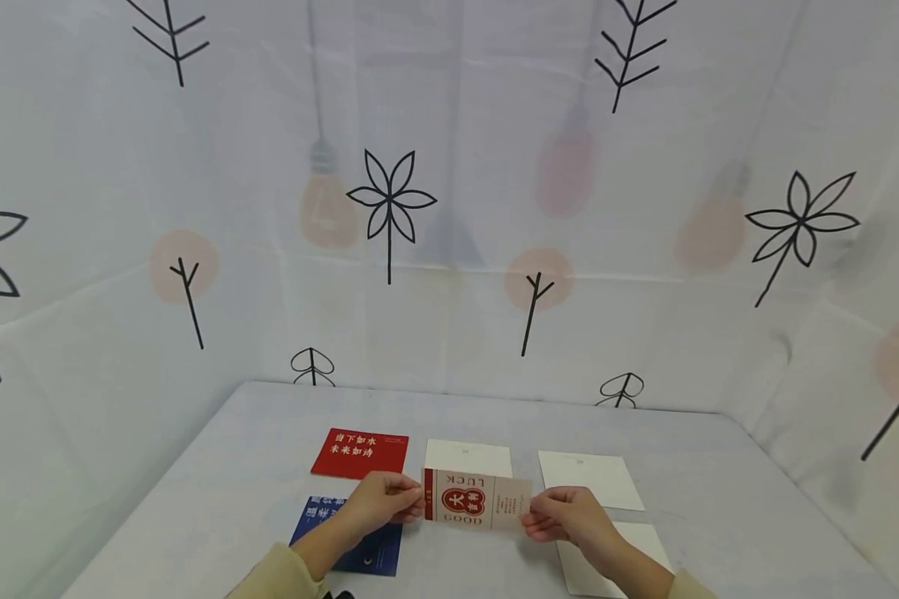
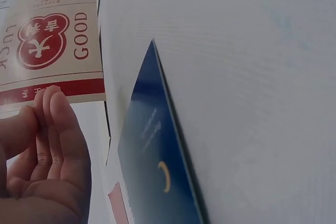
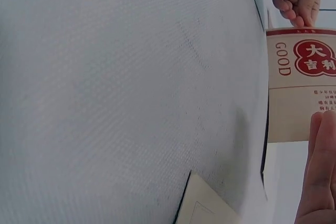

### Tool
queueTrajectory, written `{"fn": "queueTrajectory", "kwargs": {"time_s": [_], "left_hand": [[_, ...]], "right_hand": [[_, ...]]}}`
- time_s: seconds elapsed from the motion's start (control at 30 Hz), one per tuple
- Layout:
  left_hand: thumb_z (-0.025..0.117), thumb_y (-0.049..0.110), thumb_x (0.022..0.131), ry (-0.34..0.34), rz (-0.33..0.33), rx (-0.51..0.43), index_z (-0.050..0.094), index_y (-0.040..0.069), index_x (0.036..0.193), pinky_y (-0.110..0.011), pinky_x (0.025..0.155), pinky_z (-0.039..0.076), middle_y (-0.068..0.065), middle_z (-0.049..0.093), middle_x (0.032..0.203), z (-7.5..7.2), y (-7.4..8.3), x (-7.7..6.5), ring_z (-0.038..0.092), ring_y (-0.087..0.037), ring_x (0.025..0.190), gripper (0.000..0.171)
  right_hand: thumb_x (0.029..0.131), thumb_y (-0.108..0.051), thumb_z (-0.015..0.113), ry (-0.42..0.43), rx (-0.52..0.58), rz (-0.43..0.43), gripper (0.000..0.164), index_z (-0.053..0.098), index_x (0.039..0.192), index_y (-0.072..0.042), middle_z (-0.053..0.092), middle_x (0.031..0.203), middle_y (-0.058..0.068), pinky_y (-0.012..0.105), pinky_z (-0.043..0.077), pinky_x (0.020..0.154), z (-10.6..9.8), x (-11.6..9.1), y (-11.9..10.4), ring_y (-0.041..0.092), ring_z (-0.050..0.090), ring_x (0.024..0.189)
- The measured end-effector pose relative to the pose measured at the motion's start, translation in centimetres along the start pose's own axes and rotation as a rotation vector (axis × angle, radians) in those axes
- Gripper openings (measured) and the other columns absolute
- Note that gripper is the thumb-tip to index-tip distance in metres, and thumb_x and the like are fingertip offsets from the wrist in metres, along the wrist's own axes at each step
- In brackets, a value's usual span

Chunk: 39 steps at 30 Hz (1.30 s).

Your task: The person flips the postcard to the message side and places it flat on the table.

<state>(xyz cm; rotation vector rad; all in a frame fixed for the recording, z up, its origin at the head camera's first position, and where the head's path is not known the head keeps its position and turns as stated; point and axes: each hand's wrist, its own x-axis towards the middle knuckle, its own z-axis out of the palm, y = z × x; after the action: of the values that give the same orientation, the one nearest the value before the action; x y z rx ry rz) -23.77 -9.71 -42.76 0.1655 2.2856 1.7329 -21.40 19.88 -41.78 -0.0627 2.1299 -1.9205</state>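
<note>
Cream card is pinched at opposite ends by left hand and right hand, probably so it's held flat; blue card is partly hidden below the left grip

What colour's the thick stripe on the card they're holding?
Red. The stripe shows best in the left wrist view.

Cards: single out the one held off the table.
The cream card with the red emblem: the left hand and the right hand pinch its opposite ends, while the red card, blue card and white cards lie on the table.
</note>
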Motion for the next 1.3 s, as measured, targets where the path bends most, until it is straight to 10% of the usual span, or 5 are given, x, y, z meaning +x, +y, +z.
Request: {"fn": "queueTrajectory", "kwargs": {"time_s": [1.3], "left_hand": [[0.07, 0.015, 0.083, -0.038, 0.01, -0.022, 0.069, -0.002, 0.101, -0.031, 0.068, 0.055, -0.011, 0.069, 0.091, -0.19, -0.33, -0.31, 0.066, -0.018, 0.073, 0.025]], "right_hand": [[0.08, -0.006, 0.068, 0.148, -0.134, -0.024, 0.017, 0.065, 0.088, 0.008, 0.064, 0.074, 0.005, 0.03, 0.055, 0.061, 0.76, 0.09, 0.84, 0.016, 0.062, 0.065]]}}
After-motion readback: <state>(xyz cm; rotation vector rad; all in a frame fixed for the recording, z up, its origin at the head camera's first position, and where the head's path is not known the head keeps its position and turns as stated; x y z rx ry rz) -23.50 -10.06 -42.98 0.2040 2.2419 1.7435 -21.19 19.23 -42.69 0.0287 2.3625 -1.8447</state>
